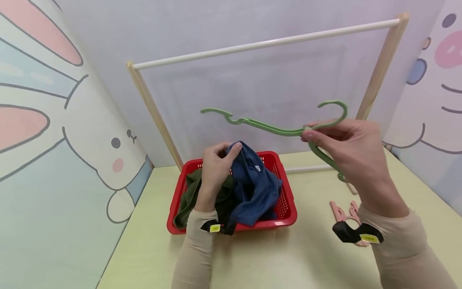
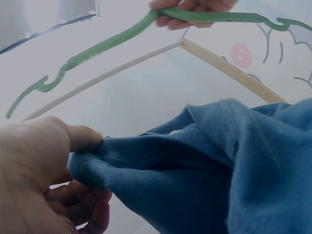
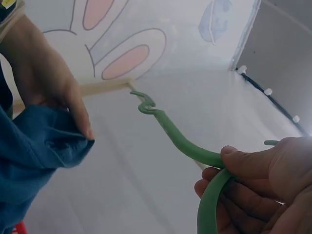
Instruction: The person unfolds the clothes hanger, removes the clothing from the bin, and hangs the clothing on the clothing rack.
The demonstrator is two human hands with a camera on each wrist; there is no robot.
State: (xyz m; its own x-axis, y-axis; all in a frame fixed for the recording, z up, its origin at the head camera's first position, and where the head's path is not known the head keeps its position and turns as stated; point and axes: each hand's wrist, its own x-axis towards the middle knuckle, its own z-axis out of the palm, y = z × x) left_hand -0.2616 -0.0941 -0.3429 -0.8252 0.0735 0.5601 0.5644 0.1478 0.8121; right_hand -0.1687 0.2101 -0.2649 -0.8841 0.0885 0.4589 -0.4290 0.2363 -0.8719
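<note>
Blue cloth [image 1: 254,184] with a small white tag rises from a red basket [image 1: 288,208]. My left hand [image 1: 216,168] pinches its upper edge between thumb and fingers; the left wrist view shows the pinched fold of the cloth [image 2: 185,175] close up. Up and to the right, my right hand [image 1: 357,156] holds a green hanger [image 1: 270,127] near the base of its hook. In the right wrist view the thumb and fingers of my right hand [image 3: 263,185] grip the hanger [image 3: 185,144], whose notched end points toward the left hand. Hanger and cloth are apart.
Dark green cloth [image 1: 189,196] lies in the basket's left part. Behind the basket stands a rack with a white bar [image 1: 267,43] and wooden posts. Pink hangers [image 1: 339,212] lie on the pale table [image 1: 144,257] at right, partly behind the right wrist.
</note>
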